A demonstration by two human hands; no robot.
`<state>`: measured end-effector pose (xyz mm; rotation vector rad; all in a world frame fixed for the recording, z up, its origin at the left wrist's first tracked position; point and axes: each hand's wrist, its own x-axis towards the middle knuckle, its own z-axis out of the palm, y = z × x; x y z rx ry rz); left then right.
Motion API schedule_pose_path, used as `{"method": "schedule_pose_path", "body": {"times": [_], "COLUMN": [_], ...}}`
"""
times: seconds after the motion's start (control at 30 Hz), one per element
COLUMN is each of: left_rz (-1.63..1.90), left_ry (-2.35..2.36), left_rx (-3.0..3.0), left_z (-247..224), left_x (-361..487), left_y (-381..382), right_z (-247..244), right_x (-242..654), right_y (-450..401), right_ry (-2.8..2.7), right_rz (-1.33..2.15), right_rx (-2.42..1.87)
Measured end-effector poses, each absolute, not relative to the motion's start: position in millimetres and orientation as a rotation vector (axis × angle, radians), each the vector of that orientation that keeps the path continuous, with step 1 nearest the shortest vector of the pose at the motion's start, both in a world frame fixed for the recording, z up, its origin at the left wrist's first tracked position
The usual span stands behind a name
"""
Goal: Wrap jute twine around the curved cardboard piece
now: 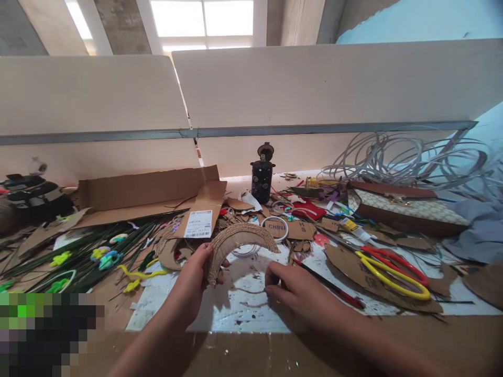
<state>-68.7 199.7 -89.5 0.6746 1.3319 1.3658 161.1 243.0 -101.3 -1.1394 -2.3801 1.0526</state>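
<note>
A curved cardboard arch (241,241), edged with rows of tan twine, is raised above the table in my left hand (196,272). My left thumb lies over its left end, and the fingers are behind it. On the right, my right hand (288,285) is low over the white tabletop with its fingers curled in. Short strands of twine (251,303) lie by its fingertips; whether the fingers pinch one is hidden. Just right of that hand is a dark, red-ended tool (334,285), partly covered by the forearm.
A black bottle (262,178) with its lid up stands at the back. Cardboard scraps, a white ring (275,229) and a labelled cardboard strip (202,214) clutter the middle. Yellow-handled and red-handled scissors (393,275), a handbag (408,207) and coiled tubing are right; pipe-cleaner flowers (106,256) are left.
</note>
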Motion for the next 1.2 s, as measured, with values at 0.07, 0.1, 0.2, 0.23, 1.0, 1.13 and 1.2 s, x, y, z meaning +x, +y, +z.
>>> {"method": "schedule_pose_path", "body": {"times": [0.07, 0.1, 0.2, 0.23, 1.0, 1.13, 1.2], "left_rz": [1.36, 1.35, 1.289, 1.269, 0.969, 0.991, 1.003], "left_ry": [1.299, 1.277, 1.247, 1.248, 1.026, 0.982, 0.997], "left_rx": [0.663, 0.67, 0.691, 0.691, 0.799, 0.799, 0.807], "left_z": [-89, -89, -92, -93, -110, -113, -115], "left_x": [-68, -67, -63, -62, -30, -30, -30], "left_y": [199, 199, 198, 198, 184, 182, 183], "right_z": [-101, -101, -97, -94, -64, -66, -66], "right_x": [161, 160, 160, 161, 175, 172, 171], "right_y": [242, 241, 240, 239, 248, 250, 250], "right_ry": [-2.264, -2.209, -2.151, -2.175, -2.583, -2.555, -2.527], "right_rz": [1.272, 1.375, 1.539, 1.529, 0.772, 0.786, 0.782], "right_rx": [-1.107, -1.095, -1.085, -1.071, -0.695, -0.731, -0.724]}}
